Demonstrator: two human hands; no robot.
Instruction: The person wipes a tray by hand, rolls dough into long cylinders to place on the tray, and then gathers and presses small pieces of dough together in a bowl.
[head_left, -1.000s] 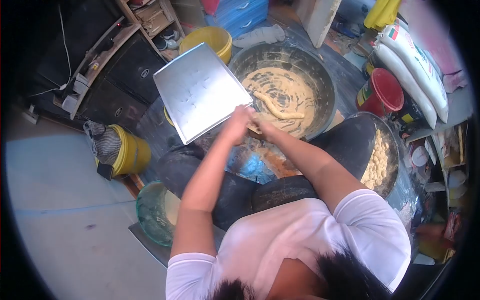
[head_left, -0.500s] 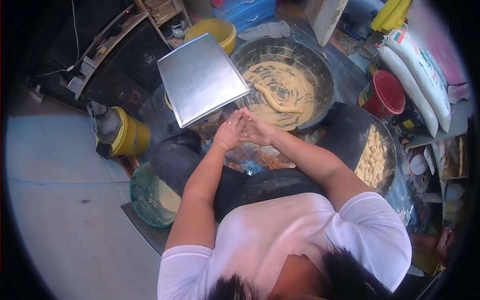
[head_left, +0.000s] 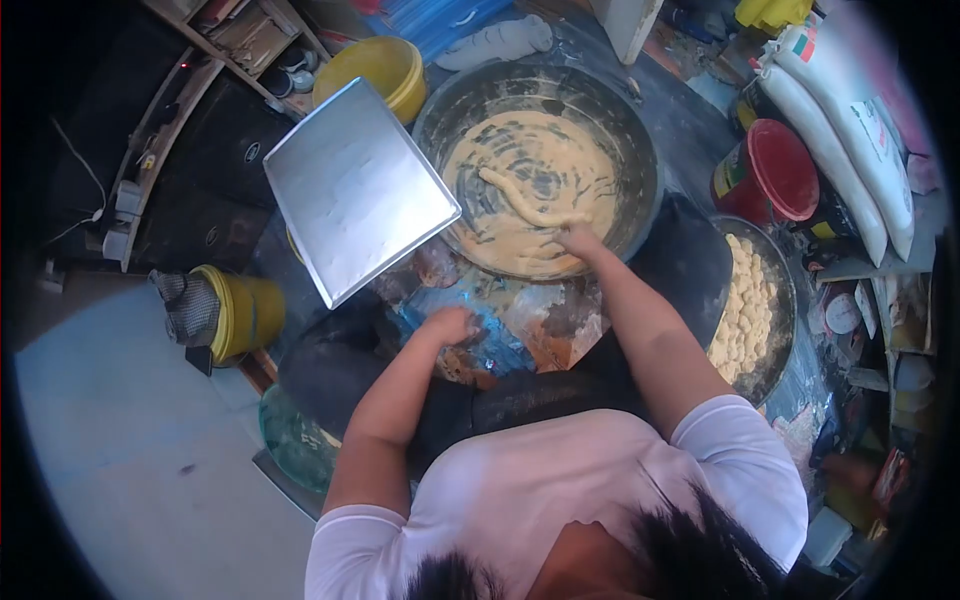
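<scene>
A long rope of dough (head_left: 520,203) lies curved on the floury bottom of a large dark basin (head_left: 640,130). My right hand (head_left: 577,240) has its fingers closed around the near end of this dough rope. Lower and to the left, my left hand (head_left: 452,325) is curled closed above blue plastic (head_left: 495,340) between my legs; whatever it may hold is hidden. A shiny metal tray (head_left: 360,190) rests tilted to the left of the basin, apart from both hands.
Several dough pieces (head_left: 742,310) fill a dark pan beside my right knee. Around me stand a red bucket (head_left: 783,170), yellow buckets (head_left: 405,80) (head_left: 255,315), a green basin (head_left: 295,440) and white sacks (head_left: 840,130).
My hands were together near the tray's corner and have parted. The right one went to the dough rope; the left one dropped back toward my lap. The view has shifted slightly.
</scene>
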